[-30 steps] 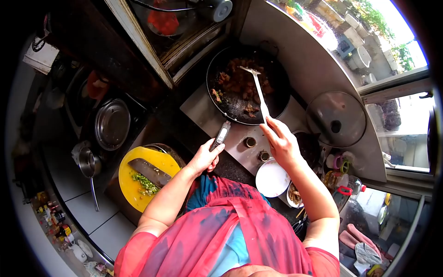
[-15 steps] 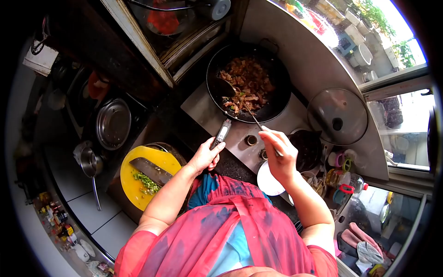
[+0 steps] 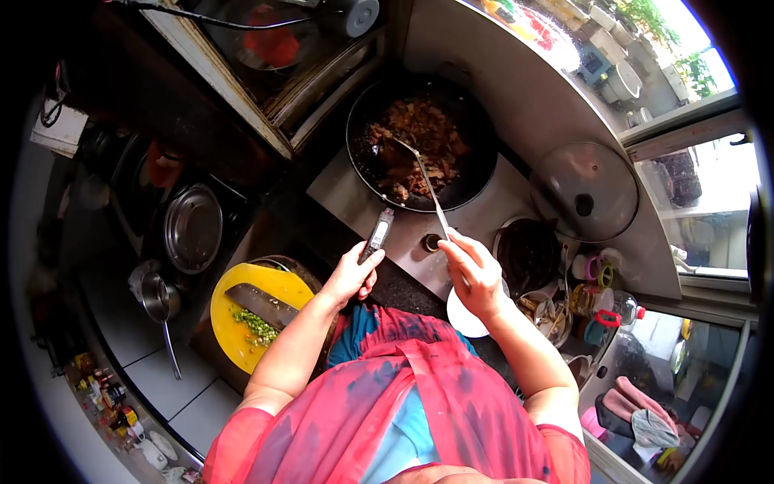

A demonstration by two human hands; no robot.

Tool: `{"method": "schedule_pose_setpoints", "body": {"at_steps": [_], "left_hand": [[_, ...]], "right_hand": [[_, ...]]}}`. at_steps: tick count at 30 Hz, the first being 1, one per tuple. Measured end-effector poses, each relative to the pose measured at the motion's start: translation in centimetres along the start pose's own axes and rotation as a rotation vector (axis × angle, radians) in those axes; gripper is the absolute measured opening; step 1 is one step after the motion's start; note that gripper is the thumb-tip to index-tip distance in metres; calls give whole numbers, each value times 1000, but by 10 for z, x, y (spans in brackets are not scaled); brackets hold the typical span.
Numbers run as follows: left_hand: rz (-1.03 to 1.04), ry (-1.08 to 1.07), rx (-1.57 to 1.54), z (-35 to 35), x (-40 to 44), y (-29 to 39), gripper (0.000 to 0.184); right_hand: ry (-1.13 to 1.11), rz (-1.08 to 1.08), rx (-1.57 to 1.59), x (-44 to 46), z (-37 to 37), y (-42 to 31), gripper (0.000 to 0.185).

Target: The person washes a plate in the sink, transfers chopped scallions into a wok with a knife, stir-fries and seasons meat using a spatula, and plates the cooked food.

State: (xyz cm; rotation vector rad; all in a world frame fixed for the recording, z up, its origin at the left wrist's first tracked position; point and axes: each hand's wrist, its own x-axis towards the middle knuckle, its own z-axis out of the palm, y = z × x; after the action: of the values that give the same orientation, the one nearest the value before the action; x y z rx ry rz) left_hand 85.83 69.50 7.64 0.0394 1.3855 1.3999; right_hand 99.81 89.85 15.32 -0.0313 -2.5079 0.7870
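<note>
My left hand (image 3: 353, 274) is wrapped round the handle (image 3: 377, 234) of a black wok (image 3: 484, 165) on the steel stove. Browned chopped food (image 3: 427, 133) lies in the wok. Closed round the lower end of a long metal spatula (image 3: 433, 194) is my right hand (image 3: 476, 274), just below the wok's rim. The spatula slants up and left, its head down among the food near the wok's middle. Part of a white plate (image 3: 465, 317) shows beneath my right hand.
A yellow board (image 3: 230, 335) at the left bears a cleaver (image 3: 262, 305) and chopped greens (image 3: 256, 327). Right of the wok stand a glass lid (image 3: 609, 189) and a dark pan (image 3: 528, 256). Farther left are a metal plate (image 3: 193, 228) and a small saucepan (image 3: 160, 296).
The spatula has swung through the wok and its head has turned over in the food. My left hand keeps hold of the handle. The whole view has shifted slightly.
</note>
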Motion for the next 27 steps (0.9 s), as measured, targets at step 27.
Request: {"method": "schedule_pose_setpoints", "body": {"at_steps": [27], "left_hand": [[244,266,38,-6,-23,-25,38]], "right_hand": [[-97,107,-82,-93,17,39,59]]}}
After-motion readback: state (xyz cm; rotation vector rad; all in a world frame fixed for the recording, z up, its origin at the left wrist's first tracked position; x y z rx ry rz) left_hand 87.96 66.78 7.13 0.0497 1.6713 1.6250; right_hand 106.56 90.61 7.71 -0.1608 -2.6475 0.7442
